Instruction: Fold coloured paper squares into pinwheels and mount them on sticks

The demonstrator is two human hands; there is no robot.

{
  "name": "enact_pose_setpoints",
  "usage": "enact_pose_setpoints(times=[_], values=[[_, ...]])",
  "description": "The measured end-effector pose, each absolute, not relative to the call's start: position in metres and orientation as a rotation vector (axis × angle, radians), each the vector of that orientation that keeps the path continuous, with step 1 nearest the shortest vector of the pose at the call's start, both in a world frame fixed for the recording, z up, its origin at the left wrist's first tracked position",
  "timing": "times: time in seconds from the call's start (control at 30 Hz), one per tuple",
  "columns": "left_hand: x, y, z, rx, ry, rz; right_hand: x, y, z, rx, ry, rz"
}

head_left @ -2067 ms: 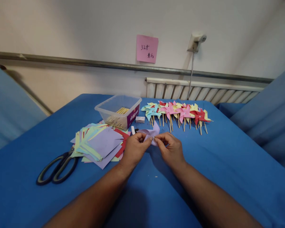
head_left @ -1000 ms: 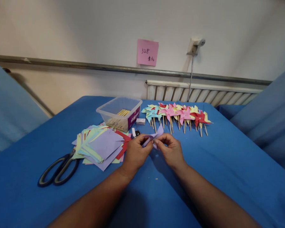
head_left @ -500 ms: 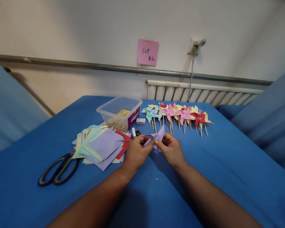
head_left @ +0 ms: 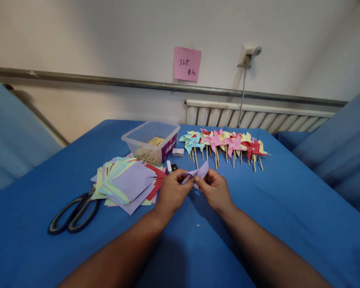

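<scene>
A folded lilac paper piece (head_left: 199,172) is pinched between both my hands just above the blue tablecloth (head_left: 288,208). My left hand (head_left: 171,193) grips its left side with thumb and fingers closed. My right hand (head_left: 216,191) pinches its right side, fingers curled. One pointed flap sticks up above my right fingers. A stack of cut coloured paper squares (head_left: 127,183) lies just left of my left hand. A row of finished paper pinwheels on sticks (head_left: 225,145) lies behind my hands.
A clear plastic box (head_left: 151,141) with wooden sticks stands at the back centre. Black scissors (head_left: 73,213) lie at the left. A small white box (head_left: 177,152) and a small bottle (head_left: 169,166) sit near the box. A pink note (head_left: 187,63) hangs on the wall.
My hands stay in the same place. The lilac paper's flaps have been folded and turned a little between my fingers.
</scene>
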State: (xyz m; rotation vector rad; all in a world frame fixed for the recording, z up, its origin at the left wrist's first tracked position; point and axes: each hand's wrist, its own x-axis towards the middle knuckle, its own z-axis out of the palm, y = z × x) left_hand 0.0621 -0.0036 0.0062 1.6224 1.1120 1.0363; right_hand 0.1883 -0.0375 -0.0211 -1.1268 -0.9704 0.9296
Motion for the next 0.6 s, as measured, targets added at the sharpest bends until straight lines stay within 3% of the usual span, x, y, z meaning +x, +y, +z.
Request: enact_pose_setpoints(times=[0.6], values=[[0.0619,-0.0060,0.0123,1.516,1.073,1.033,0.1904,-0.0397,-0.0185,-1.096,-0.994,0.915]])
